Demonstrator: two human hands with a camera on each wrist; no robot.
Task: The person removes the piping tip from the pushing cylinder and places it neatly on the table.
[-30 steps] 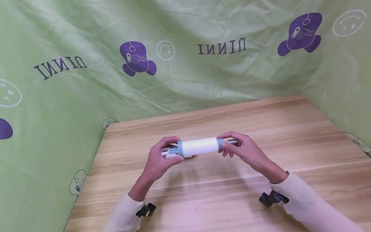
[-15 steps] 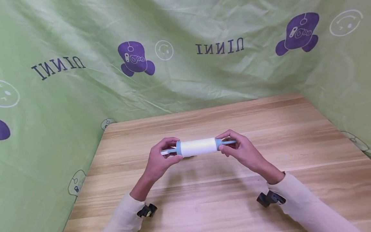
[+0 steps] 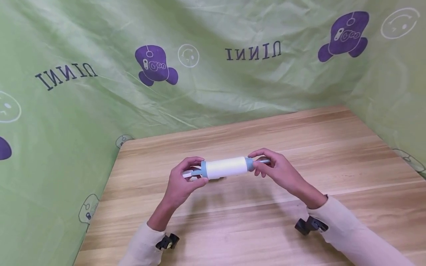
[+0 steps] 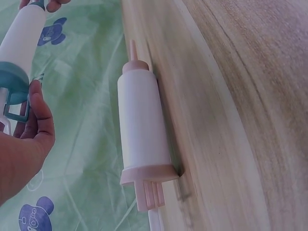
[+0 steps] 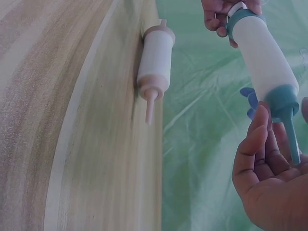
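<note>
A white syringe-like dispenser point(image 3: 227, 167) with teal ends is held level above the table between both hands. The left hand point(image 3: 179, 184) grips its left teal collar, thumb below and fingers above; a teal and white handle extends into the palm. At the other end, the right hand point(image 3: 283, 171) pinches the teal cap, from which a thin teal nozzle point(image 5: 291, 137) points toward the palm. A second dispenser point(image 4: 144, 115), white with pink ends, lies on the table in both wrist views, untouched. In the head view the held dispenser hides most of it.
The wood-grain table point(image 3: 316, 144) stretches around the hands. Green printed fabric point(image 3: 213, 88) hangs behind it and along both sides. Black cameras are strapped at the left sleeve point(image 3: 143, 245) and the right sleeve point(image 3: 356, 229).
The teal-ended dispenser has turned about its long axis, so its left handle shows narrower than a second ago. The right fingers have shifted around the nozzle end. Both hands otherwise stay in place.
</note>
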